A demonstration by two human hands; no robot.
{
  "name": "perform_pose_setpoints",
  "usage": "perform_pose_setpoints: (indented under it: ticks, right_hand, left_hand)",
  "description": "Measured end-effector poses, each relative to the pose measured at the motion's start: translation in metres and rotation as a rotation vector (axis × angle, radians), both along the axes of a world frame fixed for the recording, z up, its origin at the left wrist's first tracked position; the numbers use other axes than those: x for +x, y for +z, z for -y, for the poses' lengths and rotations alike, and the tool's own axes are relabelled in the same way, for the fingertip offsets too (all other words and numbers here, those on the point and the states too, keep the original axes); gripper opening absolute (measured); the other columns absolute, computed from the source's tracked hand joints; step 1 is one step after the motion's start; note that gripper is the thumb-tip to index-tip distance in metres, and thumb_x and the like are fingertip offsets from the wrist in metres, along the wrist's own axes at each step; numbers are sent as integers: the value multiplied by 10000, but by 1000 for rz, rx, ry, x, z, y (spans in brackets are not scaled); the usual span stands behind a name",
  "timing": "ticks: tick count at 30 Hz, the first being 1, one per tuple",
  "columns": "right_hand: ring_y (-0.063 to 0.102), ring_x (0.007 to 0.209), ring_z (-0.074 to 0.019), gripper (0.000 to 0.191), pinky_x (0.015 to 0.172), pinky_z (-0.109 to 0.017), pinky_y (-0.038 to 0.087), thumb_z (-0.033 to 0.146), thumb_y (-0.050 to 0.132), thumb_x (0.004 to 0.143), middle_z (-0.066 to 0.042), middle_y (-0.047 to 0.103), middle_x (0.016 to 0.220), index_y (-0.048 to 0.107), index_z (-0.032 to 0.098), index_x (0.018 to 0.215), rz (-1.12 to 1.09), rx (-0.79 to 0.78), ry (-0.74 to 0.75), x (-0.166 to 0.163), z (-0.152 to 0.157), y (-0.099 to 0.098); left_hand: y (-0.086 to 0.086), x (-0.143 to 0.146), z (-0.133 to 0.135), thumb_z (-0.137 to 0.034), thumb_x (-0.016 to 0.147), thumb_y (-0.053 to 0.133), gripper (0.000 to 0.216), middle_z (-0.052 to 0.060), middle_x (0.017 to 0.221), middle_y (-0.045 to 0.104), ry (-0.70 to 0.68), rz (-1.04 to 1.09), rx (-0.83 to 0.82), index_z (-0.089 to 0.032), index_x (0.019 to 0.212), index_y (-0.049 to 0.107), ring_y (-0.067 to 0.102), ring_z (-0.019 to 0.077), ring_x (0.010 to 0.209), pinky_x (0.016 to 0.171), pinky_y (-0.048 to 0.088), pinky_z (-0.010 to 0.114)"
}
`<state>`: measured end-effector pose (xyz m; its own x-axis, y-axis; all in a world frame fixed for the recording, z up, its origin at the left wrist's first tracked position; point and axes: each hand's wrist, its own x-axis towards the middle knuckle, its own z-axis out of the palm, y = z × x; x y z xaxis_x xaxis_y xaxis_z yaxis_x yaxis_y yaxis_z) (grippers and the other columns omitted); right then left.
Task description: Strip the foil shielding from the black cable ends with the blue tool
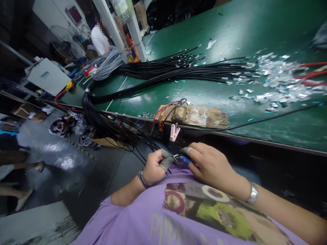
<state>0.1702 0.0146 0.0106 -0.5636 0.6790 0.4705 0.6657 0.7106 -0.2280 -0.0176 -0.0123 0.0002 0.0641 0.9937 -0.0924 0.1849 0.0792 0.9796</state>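
Observation:
In front of my purple shirt, my left hand (156, 164) pinches a thin black cable that seems to come from the hanging bundle. My right hand (208, 160) is closed at the cable's end, its thumb and forefinger pressed together. Between the two hands shows a thin silvery-white stripped end (176, 157); its details are too small to make out. Grey coverings wrap fingers on both hands, and a blue one is on a right-hand finger. Just beyond my hands, a pink clothes peg (174, 132) hangs at the bench edge beside a wooden block (201, 116).
On the green bench (230, 34) lie black cables (158, 73) whose bundle (89, 102) droops over the edge at left. Scraps of foil (278, 78) are scattered at right. Grey cables (108, 64) and a metal post (135, 30) stand farther back. Another person (100, 39) is behind.

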Motion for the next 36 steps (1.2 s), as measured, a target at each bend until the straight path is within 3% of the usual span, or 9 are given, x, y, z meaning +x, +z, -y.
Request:
perform_pose_setpoints:
  ticks: [8, 17, 21, 28, 32, 34, 36]
  right_hand:
    - [482, 612, -182, 236, 585, -278, 345, 217, 424, 891, -54, 585, 677, 601, 173, 740, -6, 60, 24, -1, -3, -3]
    - [451, 587, -169, 322, 587, -271, 322, 219, 401, 920, -39, 558, 625, 592, 184, 663, -25, 124, 38, -2, -5, 0]
    - [426, 572, -163, 382, 582, -277, 305, 253, 374, 940, -29, 529, 590, 589, 185, 632, -41, 151, 74, -1, -6, 0]
    - [438, 599, -164, 356, 598, -293, 304, 262, 390, 939, -37, 559, 632, 604, 182, 665, 3, 195, 154, -1, -9, -1]
    - [480, 623, -183, 282, 589, -306, 329, 240, 425, 907, -60, 584, 664, 613, 180, 705, 31, 32, 63, -2, -11, -7]
    - [510, 633, -190, 265, 587, -304, 365, 276, 436, 900, -65, 596, 687, 599, 181, 714, -72, -201, -6, -1, -14, -11]
    - [540, 645, -187, 289, 596, -302, 414, 363, 427, 899, -56, 609, 707, 586, 184, 739, -272, -539, -6, 1, -17, -15]
  left_hand:
    - [-5, -2, 2, -363, 737, 694, 257, -3, 598, 566, -47, -77, 90, -141, 689, 574, 469, 82, 539, 534, 393, 201]
    - [2, 2, 1, -408, 694, 727, 322, -17, 578, 537, -39, 0, 1, -144, 656, 547, 452, 78, 535, 526, 384, 199]
    - [8, 4, 1, -449, 643, 756, 383, -42, 519, 495, -30, 99, -142, -147, 642, 520, 396, 53, 463, 460, 328, 180]
    - [5, -3, -6, -523, 545, 771, 472, -85, 360, 393, -126, 421, -527, -173, 625, 465, 209, 25, 282, 312, 89, 181]
    - [3, -4, -6, -533, 531, 776, 479, -79, 365, 407, -154, 410, -555, -170, 630, 479, 232, 28, 280, 309, 101, 180]
    - [3, -3, -4, -534, 579, 758, 455, -70, 395, 433, -156, 307, -477, -164, 642, 500, 275, 32, 305, 328, 165, 175]
    - [3, -2, -2, -489, 633, 747, 401, -50, 458, 482, -137, 164, -299, -155, 645, 525, 360, 44, 377, 392, 273, 174]
